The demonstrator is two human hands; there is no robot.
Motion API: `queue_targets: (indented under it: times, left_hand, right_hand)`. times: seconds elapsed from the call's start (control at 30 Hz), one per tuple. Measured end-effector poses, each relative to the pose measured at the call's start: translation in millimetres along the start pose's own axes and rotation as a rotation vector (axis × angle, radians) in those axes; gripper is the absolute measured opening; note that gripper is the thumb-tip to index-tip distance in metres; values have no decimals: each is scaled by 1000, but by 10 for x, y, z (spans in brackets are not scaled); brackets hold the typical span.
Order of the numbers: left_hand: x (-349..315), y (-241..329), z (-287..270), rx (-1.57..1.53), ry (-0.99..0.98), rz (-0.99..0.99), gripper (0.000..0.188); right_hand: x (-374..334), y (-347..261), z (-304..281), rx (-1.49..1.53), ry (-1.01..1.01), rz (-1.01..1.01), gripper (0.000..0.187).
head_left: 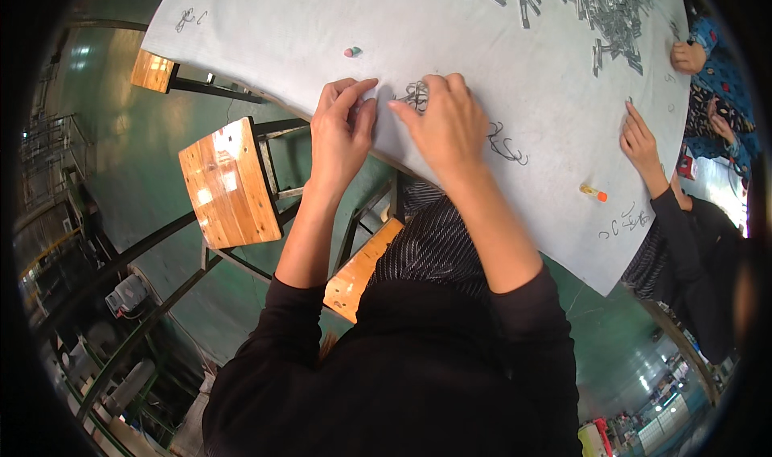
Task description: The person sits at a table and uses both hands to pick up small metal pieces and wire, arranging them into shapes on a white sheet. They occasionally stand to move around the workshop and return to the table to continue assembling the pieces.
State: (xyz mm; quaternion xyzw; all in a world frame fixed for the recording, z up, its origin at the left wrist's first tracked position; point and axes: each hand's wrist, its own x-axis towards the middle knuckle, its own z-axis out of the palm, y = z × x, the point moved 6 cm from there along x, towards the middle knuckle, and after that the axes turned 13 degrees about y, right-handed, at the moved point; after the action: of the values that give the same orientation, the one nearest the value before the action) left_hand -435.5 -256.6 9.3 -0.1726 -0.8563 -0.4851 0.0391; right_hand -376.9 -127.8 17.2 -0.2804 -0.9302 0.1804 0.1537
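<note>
My left hand [344,131] is at the table's near edge. Its fingers are loosely curled, with a gap between thumb and forefinger and nothing visible between them. My right hand [452,127] is over a small heap of dark wire hooks [416,95], thumb spread from the fingers. The fingers partly cover the heap, and whether they touch it I cannot tell. More curved wire hooks [507,145] lie just right of that hand. A small pink-and-green tube [352,52] rests beyond my left hand.
The white-covered table [273,22] bears many flat metal clips [599,10] at its far right. An orange-capped tube [593,192] and loose hooks [631,222] lie near a co-worker's hand [641,143]. Another person's hand [688,57] is beyond. A wooden stool [229,187] stands left.
</note>
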Motion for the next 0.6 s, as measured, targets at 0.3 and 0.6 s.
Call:
queue_targets:
  times: [0.3,0.6]
  left_hand:
    - [32,-2,-21,-56,-63,-40,23]
    - [51,163,141,45,-152,154,21]
  right_hand:
    - [-68,-108,37,142,56,35,49]
    - [1,34,-2,181,-44,-139,47]
